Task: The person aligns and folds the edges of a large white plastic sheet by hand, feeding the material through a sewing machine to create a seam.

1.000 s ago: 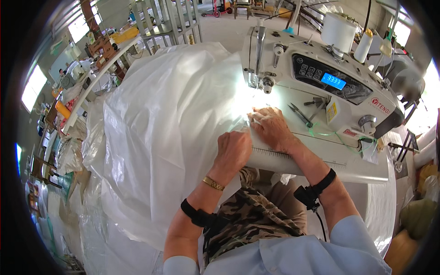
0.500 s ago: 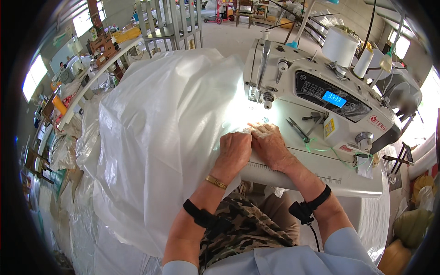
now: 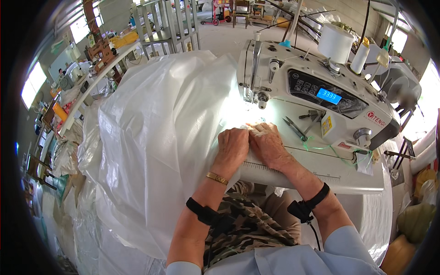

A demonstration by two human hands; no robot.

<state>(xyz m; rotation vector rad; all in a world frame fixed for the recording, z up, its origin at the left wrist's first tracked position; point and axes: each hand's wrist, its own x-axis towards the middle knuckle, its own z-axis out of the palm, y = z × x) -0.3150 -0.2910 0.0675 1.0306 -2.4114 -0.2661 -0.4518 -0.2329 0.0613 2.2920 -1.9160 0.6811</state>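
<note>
A big white plastic sheet (image 3: 156, 137), glossy and folded, spreads over the left of the sewing table and hangs down in front. My left hand (image 3: 232, 149) is closed in a fist on its right edge, close below the lit needle area of a white sewing machine (image 3: 316, 82). Right beside it, my right hand (image 3: 269, 145) has bent fingers pressed together against the same edge, touching the left hand. Glare and my fingers hide the exact pinch. Small scissors (image 3: 296, 129) lie on the machine bed, right of my right hand.
A white thread cone (image 3: 336, 43) and a slimmer spool (image 3: 360, 60) stand behind the machine. Green thread (image 3: 321, 148) trails over the table's right side, and a ruler strip (image 3: 327, 177) runs along its front edge. A grey metal rack (image 3: 172, 34) stands behind the sheet.
The view has shifted slightly, so the machine sits a little further left in the picture. Both hands stay together at the sheet's edge with almost the same grip.
</note>
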